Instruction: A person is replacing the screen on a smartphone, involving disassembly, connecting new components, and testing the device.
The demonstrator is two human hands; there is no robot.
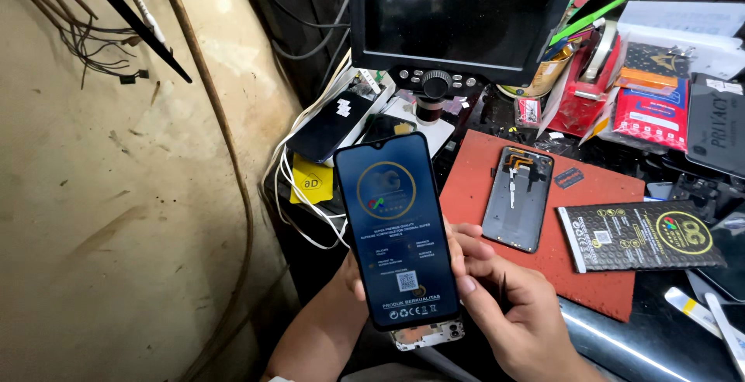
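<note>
I hold a phone with a new dark display panel [397, 231] upright in front of me; a blue printed protective film covers its glass. My left hand [353, 273] grips it from behind and below, mostly hidden by the panel. My right hand [504, 304] rests against the panel's right edge, fingers curled, with a thin dark tool [503, 290] pinched between them. The phone's white frame [428, 337] shows under the panel's bottom edge.
A red work mat [543, 266] carries an opened grey phone housing [518, 198] and a black printed package [640, 235]. A microscope monitor [458, 17] stands behind. White cables [299, 203], other phones, tape and packages crowd the bench. A stained wall is on the left.
</note>
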